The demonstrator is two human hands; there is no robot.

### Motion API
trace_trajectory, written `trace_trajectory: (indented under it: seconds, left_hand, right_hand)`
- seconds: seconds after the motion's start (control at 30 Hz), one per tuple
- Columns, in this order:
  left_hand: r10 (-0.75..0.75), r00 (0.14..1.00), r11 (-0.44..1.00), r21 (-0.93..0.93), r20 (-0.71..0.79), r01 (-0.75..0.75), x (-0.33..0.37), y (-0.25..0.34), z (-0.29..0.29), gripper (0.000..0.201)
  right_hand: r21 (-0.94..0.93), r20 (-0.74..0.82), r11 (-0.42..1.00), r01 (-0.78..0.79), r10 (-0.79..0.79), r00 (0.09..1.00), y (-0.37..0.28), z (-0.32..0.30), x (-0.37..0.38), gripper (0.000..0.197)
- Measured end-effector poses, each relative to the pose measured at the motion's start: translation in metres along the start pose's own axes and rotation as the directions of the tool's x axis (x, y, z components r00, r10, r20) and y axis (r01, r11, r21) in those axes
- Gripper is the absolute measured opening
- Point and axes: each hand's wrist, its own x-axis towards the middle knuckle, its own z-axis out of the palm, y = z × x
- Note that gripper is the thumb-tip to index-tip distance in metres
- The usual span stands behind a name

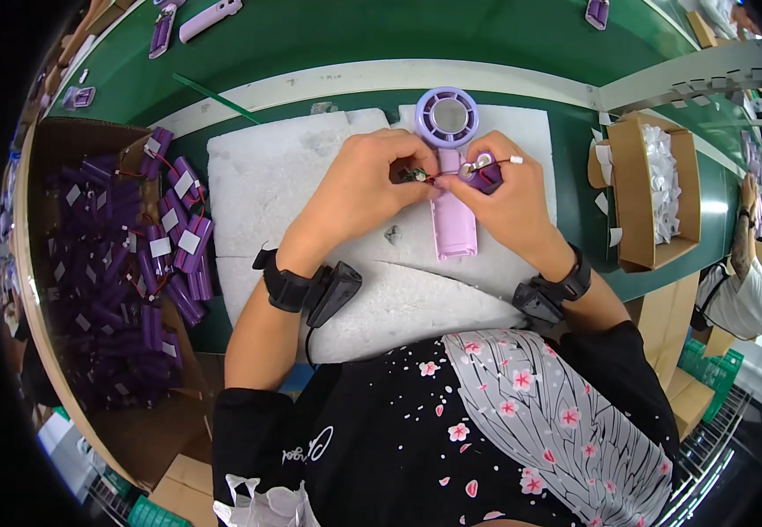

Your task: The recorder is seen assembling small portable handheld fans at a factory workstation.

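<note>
A lilac handheld fan [470,97] lies head-up on the white foam sheet [262,189], its pink handle shell [455,227] pointing toward me with the inside showing. My left hand [363,180] pinches a small circuit board [414,176] with thin wires beside the fan's neck. In my right hand [517,198] is a purple battery pack [486,178], held end-up with a white plug [516,160] on its lead. Red and dark wires run between both hands across the handle. My fingertips partly hide the board and where the wires end.
A cardboard box [117,439] of purple battery packs stands at left, several packs [189,241] piled beside it. At right, another box [684,193] holds clear plastic pieces. Fan shells [209,19] lie at the far left, past a pale rail [521,75]. A co-worker [741,294] is at far right.
</note>
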Motion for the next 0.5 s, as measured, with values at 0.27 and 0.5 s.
trace_trajectory:
  seconds: [0.27, 0.5]
  left_hand:
    - [0.116, 0.987, 0.992, -0.060, 0.110, -0.110, -0.001, -0.001, -0.011, 0.015]
    - [0.029, 0.993, 0.991, -0.133, 0.117, -0.013, -0.003, -0.002, -0.012, 0.019]
  right_hand:
    - [-0.047, 0.052, 0.928, 0.369, -0.367, 0.929, 0.002, -0.002, -0.001, 0.027]
    - [-0.037, 0.055, 0.945, 0.324, -0.322, 0.945, -0.001, 0.003, -0.004, 0.024]
